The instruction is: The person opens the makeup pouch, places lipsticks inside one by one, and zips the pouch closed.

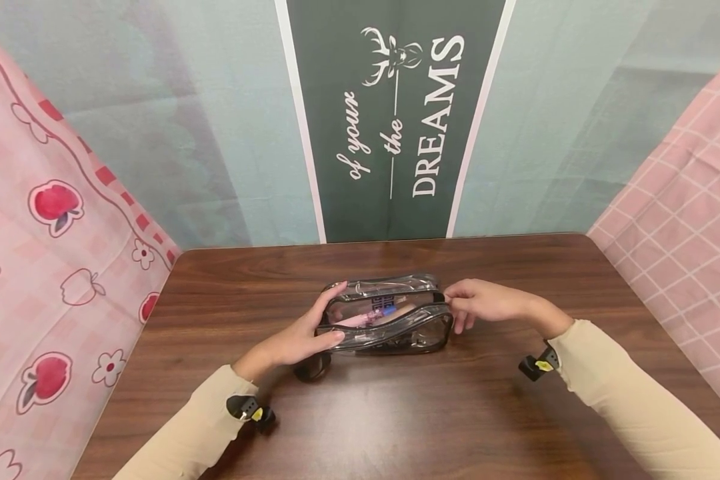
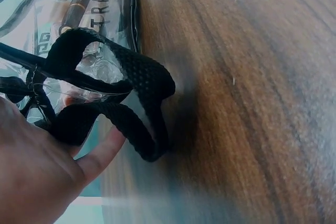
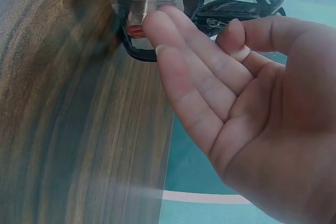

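Note:
A clear pouch with black trim [image 1: 423, 333] stands on the table, its top gaping along the zipper. Inside lie a pink tube [image 1: 353, 321], a piece with a blue end [image 1: 389, 311] and other small items. My left hand [image 1: 300, 339] grips the pouch's left end, thumb on the near rim and fingers on the far one. A black strap loop [image 2: 147, 77] hangs from that end beside the hand. At the opposite end, my right hand [image 1: 486, 300] pinches by the zipper pull [image 3: 214, 23] with thumb and index finger; the other fingers reach along the pouch's end wall.
The brown wooden table [image 1: 372, 427] extends around the pouch. A teal and dark green cloth with lettering [image 1: 390, 133] hangs behind it. Pink patterned cloths [image 1: 54, 287] hang at the left and right sides. Each wrist wears a black strap-on camera [image 1: 537, 365].

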